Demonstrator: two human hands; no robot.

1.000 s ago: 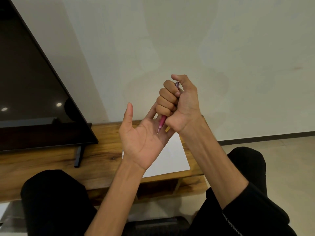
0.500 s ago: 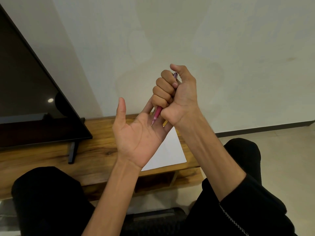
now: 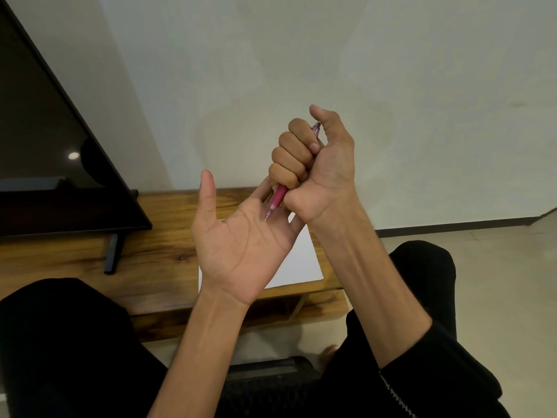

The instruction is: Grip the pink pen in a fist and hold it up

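Above bench [image 3: 150,251], fisted right hand [image 3: 313,164], pen [image 3: 275,200].

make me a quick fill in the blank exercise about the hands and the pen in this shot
1. The right hand grips a pen whose colour is ____.
2. The pen's tip points down at the palm of the open ____ hand.
3. On the wooden table under the hands lies a white sheet of ____.
4. The dark screen stands on the table's ____ side.

Missing words: pink; left; paper; left
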